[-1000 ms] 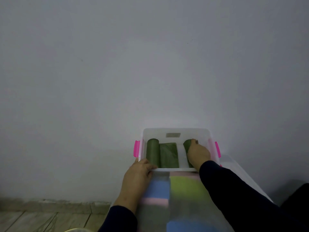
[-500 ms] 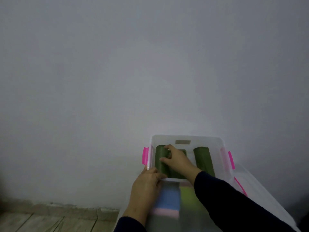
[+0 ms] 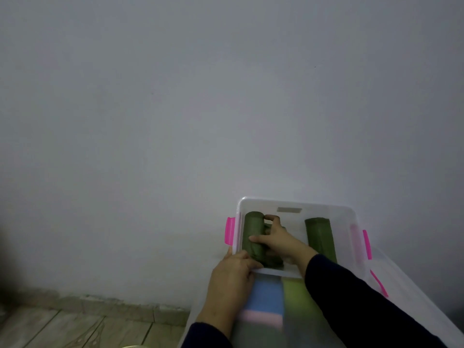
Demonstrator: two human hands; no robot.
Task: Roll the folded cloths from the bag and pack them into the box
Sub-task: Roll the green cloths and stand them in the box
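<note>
Looking down past our dark sleeves, we have the clear box [image 3: 296,204] with its pink latches [image 3: 229,231] at lower right of the frame, pushed up against a plain grey-white wall [image 3: 200,96]. Our right hand [image 3: 278,243] is inside it, fingers curled round a green rolled cloth [image 3: 252,234] at the box's left side, thumb laid across the roll. A second green roll [image 3: 320,237] lies apart along the right side. Our left hand [image 3: 232,276] grips the near-left rim, fingers hooked over the edge. Below the box, blue, pink and green folded cloths [image 3: 268,295] show through something translucent, perhaps the bag, though it is blurred. At lower left, a wood-look floor [image 3: 62,327] meets a rough skirting strip [image 3: 113,305].
</note>
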